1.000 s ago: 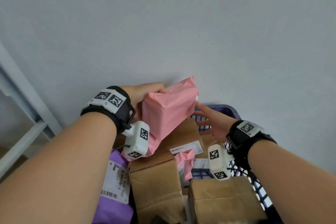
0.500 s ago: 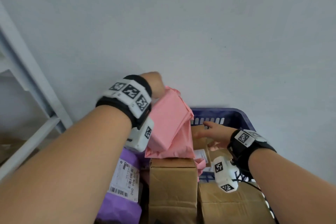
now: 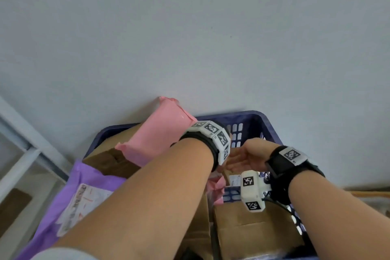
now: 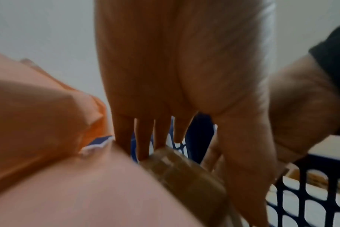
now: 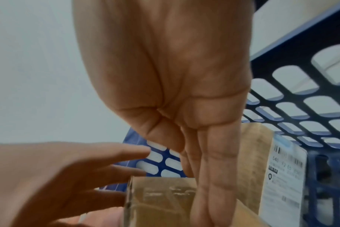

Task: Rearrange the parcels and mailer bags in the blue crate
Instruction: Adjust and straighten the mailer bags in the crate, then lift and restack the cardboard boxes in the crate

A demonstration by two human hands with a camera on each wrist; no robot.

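The blue crate (image 3: 249,118) is packed with parcels. A pink mailer bag (image 3: 160,133) lies across brown boxes at its back left, with no hand on it. My left arm crosses to the right, and the wristband hides that hand in the head view. In the left wrist view my left hand (image 4: 151,145) points straight fingers down onto the far edge of a taped brown box (image 4: 184,172). My right hand (image 3: 247,154) is beside it, fingers straight and lying along the same box (image 5: 161,199). Neither hand grips anything.
A purple mailer bag (image 3: 84,196) with a label fills the crate's left side. More brown boxes (image 3: 253,234) stand in front, and a small pink bag (image 3: 217,188) sits between them. A labelled box (image 5: 258,153) leans on the crate's right wall. A white frame (image 3: 21,143) is at left.
My left hand has let go of the pink mailer bag, which now lies at the crate's back left. That hand has moved right, next to my right hand at the back right.
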